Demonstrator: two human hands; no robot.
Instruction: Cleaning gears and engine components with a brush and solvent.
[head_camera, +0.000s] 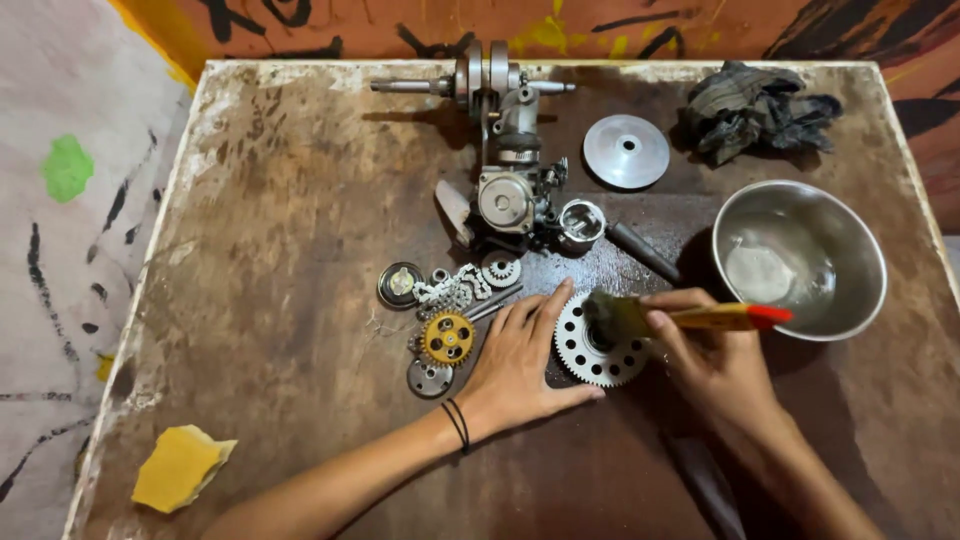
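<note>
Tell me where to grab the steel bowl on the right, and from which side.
Pinch the steel bowl at its thin rim on the far right edge, coming from above. It sits upright and open. The right hand and paintbrush crowd its near left side, and there seems to be liquid inside.

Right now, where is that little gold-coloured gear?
In the head view, the gold gear lies on the brown table, just left of the left hand, among small metal parts below the engine assembly.
</note>
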